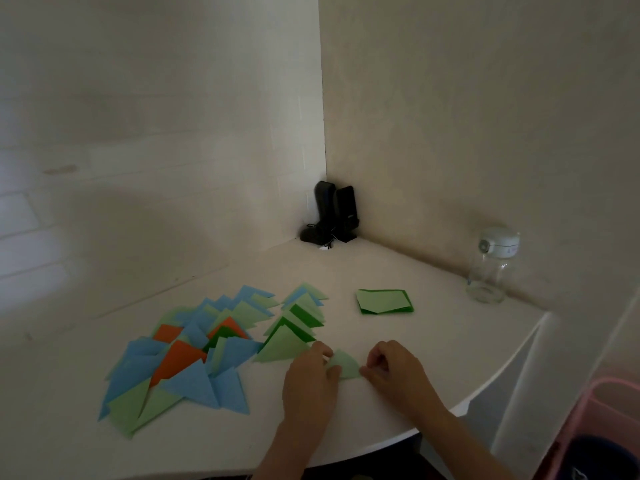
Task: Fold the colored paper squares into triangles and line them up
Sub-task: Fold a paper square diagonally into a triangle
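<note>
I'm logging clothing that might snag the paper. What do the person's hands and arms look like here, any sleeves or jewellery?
Both forearms are bare as far as the frame shows, with no sleeves in view. The left hand and right hand show no gloves, rings or watch, though dim lighting could hide small items.

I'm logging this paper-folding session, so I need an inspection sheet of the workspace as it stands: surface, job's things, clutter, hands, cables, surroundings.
Surface: white corner table with a rounded front edge, dimly lit.
Job's things: light green paper being folded; spread of folded triangles in blue, green and orange on the left; row of green triangles beside it; stack of unfolded green squares farther back.
Clutter: clear bottle with a white lid; two black speakers in the corner.
Hands: left hand and right hand each pinch the paper.
Cables: thin dark wires at the speakers' base.
Surroundings: plain pale walls; pink bin at lower right.
</note>
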The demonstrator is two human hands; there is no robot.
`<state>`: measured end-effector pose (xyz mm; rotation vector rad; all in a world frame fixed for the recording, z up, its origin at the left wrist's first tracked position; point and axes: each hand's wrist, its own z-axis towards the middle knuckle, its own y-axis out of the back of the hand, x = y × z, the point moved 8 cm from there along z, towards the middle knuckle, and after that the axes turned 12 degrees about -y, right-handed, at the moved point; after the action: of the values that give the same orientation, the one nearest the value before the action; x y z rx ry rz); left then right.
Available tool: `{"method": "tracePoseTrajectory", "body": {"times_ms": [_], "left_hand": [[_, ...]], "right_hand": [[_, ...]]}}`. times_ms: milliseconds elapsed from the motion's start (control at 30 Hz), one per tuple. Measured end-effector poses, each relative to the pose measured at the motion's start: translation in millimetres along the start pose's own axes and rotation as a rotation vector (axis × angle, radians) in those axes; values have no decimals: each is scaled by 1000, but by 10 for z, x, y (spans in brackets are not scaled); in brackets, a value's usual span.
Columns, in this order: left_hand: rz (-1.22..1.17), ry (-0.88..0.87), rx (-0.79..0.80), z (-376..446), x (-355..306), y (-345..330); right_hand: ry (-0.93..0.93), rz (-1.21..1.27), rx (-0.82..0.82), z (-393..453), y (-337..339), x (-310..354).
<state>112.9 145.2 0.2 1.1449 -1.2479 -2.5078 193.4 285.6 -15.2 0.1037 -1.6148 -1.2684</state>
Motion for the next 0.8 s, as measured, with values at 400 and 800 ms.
{"method": "tracePoseTrajectory", "body": {"times_ms": [400, 800], "left_hand": [[-73, 20, -348, 50, 460, 685], [46, 22, -339, 151, 784, 658]], "right_hand": [[43, 39, -213, 253, 285, 27], [-49, -168, -266, 981, 187, 19]]}}
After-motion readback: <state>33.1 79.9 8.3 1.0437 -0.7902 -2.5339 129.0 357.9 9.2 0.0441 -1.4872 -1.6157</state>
